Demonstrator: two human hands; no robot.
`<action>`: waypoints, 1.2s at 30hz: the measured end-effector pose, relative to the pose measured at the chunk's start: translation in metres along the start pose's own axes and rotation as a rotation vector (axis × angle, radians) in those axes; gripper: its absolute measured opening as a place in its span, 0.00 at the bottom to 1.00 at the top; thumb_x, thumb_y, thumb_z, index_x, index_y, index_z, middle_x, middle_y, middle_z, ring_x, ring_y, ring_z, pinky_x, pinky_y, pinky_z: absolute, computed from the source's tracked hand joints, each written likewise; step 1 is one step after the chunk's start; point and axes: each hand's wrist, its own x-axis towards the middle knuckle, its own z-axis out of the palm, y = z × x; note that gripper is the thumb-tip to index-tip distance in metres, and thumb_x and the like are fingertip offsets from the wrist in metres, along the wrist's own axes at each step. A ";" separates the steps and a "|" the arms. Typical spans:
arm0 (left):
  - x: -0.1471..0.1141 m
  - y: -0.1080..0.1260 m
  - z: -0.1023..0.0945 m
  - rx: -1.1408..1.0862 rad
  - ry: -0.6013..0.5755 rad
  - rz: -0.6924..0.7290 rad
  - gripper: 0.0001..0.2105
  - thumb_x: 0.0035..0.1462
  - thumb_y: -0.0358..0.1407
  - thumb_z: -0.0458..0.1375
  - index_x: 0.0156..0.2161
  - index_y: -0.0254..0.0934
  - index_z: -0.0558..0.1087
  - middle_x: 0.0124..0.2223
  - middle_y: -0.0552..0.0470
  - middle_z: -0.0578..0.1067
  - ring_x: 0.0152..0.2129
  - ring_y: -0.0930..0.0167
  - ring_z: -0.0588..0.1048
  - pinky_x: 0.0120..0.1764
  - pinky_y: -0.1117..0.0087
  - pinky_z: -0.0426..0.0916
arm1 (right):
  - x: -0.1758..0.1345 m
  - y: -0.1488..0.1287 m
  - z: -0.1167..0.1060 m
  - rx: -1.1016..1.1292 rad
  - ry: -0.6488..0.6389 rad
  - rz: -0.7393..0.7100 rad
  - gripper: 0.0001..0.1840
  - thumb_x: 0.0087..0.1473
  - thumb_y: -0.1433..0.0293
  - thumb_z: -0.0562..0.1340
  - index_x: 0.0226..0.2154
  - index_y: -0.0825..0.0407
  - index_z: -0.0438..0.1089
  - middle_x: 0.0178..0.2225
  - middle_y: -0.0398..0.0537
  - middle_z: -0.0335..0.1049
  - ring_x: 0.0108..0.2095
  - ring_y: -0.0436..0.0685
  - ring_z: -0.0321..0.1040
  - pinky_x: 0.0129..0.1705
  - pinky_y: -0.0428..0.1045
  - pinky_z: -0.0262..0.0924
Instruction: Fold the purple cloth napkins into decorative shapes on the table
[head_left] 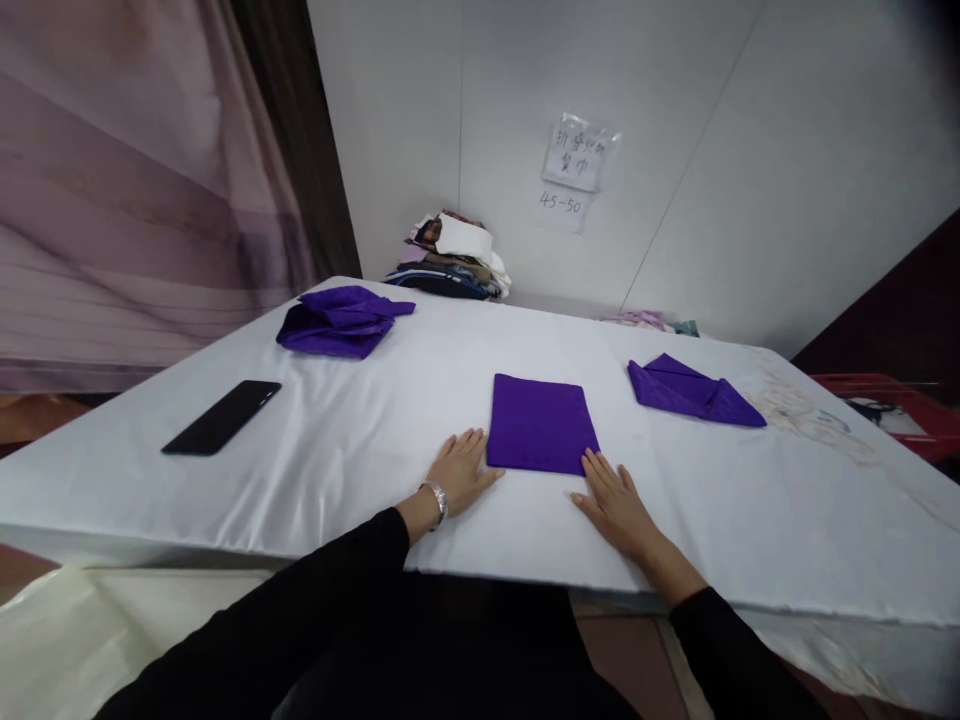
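A purple cloth napkin (540, 425), folded into a flat square, lies in front of me on the white tablecloth (360, 470). My left hand (461, 470) rests flat beside its lower left corner, fingers stretched out, with a silver bracelet at the wrist. At the lower right corner, the fingertips of my right hand (616, 502) touch the napkin's edge; that hand is flat too, its fingers extended. Farther right lies another purple napkin (690, 390), folded into a pointed shape. Several loosely heaped purple cloths (337, 322) sit at the back left.
A black phone (223, 417) lies on the left of the table. A pile of folded clothes (450, 258) is by the wall at the back, under handwritten paper signs (576, 155). A red basket (900, 415) stands past the right edge. A curtain (142, 180) hangs at left.
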 end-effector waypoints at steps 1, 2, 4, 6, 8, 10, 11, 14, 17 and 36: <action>0.004 0.002 -0.002 -0.014 0.038 -0.046 0.30 0.58 0.52 0.43 0.59 0.33 0.57 0.60 0.41 0.62 0.57 0.61 0.57 0.57 0.58 0.49 | 0.000 0.000 0.000 0.009 0.000 0.002 0.37 0.59 0.50 0.42 0.63 0.54 0.44 0.64 0.52 0.40 0.64 0.60 0.35 0.61 0.63 0.33; 0.009 0.005 -0.003 -0.028 0.070 -0.084 0.28 0.58 0.51 0.44 0.58 0.34 0.58 0.56 0.41 0.66 0.55 0.60 0.61 0.55 0.58 0.53 | 0.001 -0.001 0.000 0.018 0.001 0.004 0.36 0.59 0.50 0.42 0.63 0.54 0.44 0.64 0.52 0.40 0.64 0.60 0.35 0.61 0.63 0.33; 0.022 0.013 -0.005 -0.057 0.100 -0.134 0.26 0.58 0.48 0.47 0.57 0.34 0.59 0.51 0.41 0.70 0.50 0.60 0.66 0.51 0.60 0.59 | 0.002 -0.001 -0.001 0.038 0.002 0.013 0.36 0.59 0.50 0.43 0.62 0.53 0.45 0.64 0.53 0.41 0.64 0.60 0.36 0.61 0.63 0.33; 0.035 0.021 -0.004 -0.109 0.085 -0.182 0.26 0.57 0.45 0.50 0.57 0.33 0.58 0.51 0.40 0.70 0.48 0.61 0.67 0.49 0.62 0.61 | 0.003 -0.001 -0.001 0.061 0.003 0.023 0.35 0.59 0.51 0.43 0.62 0.52 0.45 0.63 0.52 0.43 0.64 0.60 0.37 0.61 0.63 0.33; 0.045 0.027 -0.003 -0.183 0.045 -0.250 0.28 0.56 0.42 0.51 0.59 0.32 0.55 0.51 0.40 0.70 0.47 0.62 0.69 0.47 0.64 0.62 | 0.004 -0.001 -0.003 0.083 0.012 0.027 0.34 0.59 0.52 0.44 0.62 0.51 0.46 0.63 0.52 0.43 0.64 0.60 0.37 0.61 0.63 0.33; 0.051 0.030 -0.001 -0.255 0.005 -0.319 0.29 0.55 0.39 0.53 0.60 0.32 0.52 0.49 0.40 0.72 0.45 0.63 0.71 0.45 0.65 0.64 | 0.005 -0.002 -0.005 0.101 0.018 0.027 0.33 0.59 0.53 0.45 0.62 0.51 0.47 0.63 0.53 0.44 0.64 0.60 0.37 0.61 0.63 0.34; 0.052 0.029 -0.001 -0.283 -0.004 -0.339 0.30 0.55 0.38 0.53 0.61 0.33 0.51 0.48 0.40 0.73 0.43 0.63 0.72 0.44 0.65 0.64 | 0.006 -0.003 -0.006 0.109 0.016 0.028 0.33 0.59 0.53 0.46 0.62 0.51 0.47 0.63 0.53 0.44 0.64 0.60 0.37 0.61 0.63 0.34; 0.051 0.018 -0.006 -0.336 0.016 -0.328 0.30 0.54 0.35 0.55 0.60 0.33 0.51 0.46 0.42 0.74 0.41 0.65 0.73 0.43 0.68 0.65 | 0.004 -0.014 -0.012 0.135 -0.018 0.025 0.32 0.59 0.54 0.47 0.61 0.52 0.48 0.63 0.54 0.43 0.64 0.60 0.37 0.61 0.63 0.33; 0.053 -0.013 -0.018 -0.337 0.030 -0.323 0.30 0.52 0.33 0.56 0.60 0.34 0.54 0.44 0.45 0.75 0.40 0.67 0.74 0.43 0.69 0.65 | -0.002 -0.038 -0.019 0.189 -0.095 -0.045 0.33 0.58 0.54 0.49 0.61 0.53 0.50 0.63 0.56 0.42 0.64 0.61 0.37 0.61 0.63 0.33; 0.071 -0.084 -0.036 -0.298 0.081 -0.475 0.22 0.53 0.31 0.54 0.55 0.35 0.63 0.46 0.47 0.75 0.43 0.68 0.73 0.46 0.71 0.65 | 0.208 -0.052 -0.034 0.423 0.106 -0.128 0.28 0.52 0.75 0.52 0.57 0.54 0.59 0.57 0.51 0.58 0.57 0.57 0.55 0.60 0.54 0.48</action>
